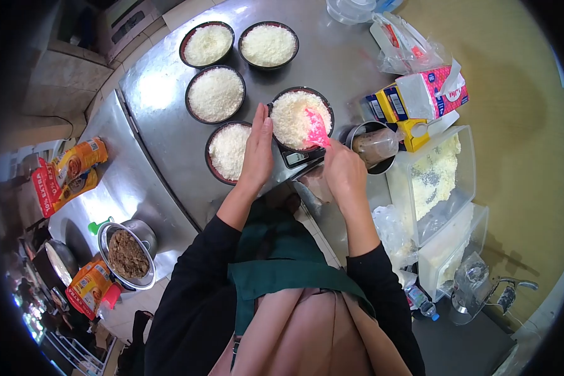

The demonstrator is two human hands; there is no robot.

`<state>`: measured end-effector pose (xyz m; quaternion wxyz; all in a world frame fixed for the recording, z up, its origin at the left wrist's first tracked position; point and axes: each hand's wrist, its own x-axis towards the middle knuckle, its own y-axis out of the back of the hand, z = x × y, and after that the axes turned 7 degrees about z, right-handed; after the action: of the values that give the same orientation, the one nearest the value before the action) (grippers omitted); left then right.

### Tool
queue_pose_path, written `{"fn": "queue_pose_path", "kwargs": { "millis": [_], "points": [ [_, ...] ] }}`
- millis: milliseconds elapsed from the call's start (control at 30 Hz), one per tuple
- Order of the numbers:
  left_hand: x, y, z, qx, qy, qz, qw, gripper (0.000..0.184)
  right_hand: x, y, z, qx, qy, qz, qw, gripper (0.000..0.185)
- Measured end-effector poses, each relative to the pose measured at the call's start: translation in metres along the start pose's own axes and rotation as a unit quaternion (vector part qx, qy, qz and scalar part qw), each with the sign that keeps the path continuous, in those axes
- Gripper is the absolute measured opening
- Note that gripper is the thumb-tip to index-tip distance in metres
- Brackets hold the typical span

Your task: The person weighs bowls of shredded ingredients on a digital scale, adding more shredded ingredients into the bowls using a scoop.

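Note:
A dark bowl [288, 119] of white grated or crumbly food sits on a digital kitchen scale [296, 158]. My left hand [259, 150] is held upright with straight fingers along the bowl's left side; whether it touches the rim I cannot tell. In my right hand [346, 172] is a pink spatula [318, 128], its blade down in the white crumbs. Close by my left hand stands another filled bowl [229, 150], partly hidden by the hand. Three more filled bowls, including one nearby [215, 94], stand farther back on the steel table.
Right of the scale are a metal pot [382, 164] with a bag in it, yellow boxes [391, 103] and clear tubs [442, 178] of pale crumbs. At left, a metal pot of brown filling [129, 254] and orange packets [81, 160] stand on the adjoining steel counter [122, 194].

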<state>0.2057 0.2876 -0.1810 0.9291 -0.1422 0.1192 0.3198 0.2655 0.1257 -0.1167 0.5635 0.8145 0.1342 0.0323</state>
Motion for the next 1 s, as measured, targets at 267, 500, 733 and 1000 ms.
{"fn": "queue_pose_path", "kwargs": {
  "millis": [267,500,733,1000],
  "points": [
    [0.001,0.004,0.003,0.017,0.001,-0.007,1.0,0.069,-0.009,0.009,0.022,0.086,-0.03,0.034,0.995,0.027],
    [0.0,0.006,0.009,0.029,-0.002,-0.009,1.0,0.068,-0.009,0.009,0.026,0.101,-0.021,0.058,0.993,0.027],
    [-0.008,0.017,0.018,0.039,-0.012,-0.004,0.999,0.068,-0.012,0.002,0.023,0.117,-0.007,0.061,0.991,0.026],
    [-0.014,0.015,0.03,0.055,-0.027,-0.005,0.998,0.068,-0.013,-0.011,0.03,0.15,-0.011,0.08,0.985,0.028]
  ]
}}
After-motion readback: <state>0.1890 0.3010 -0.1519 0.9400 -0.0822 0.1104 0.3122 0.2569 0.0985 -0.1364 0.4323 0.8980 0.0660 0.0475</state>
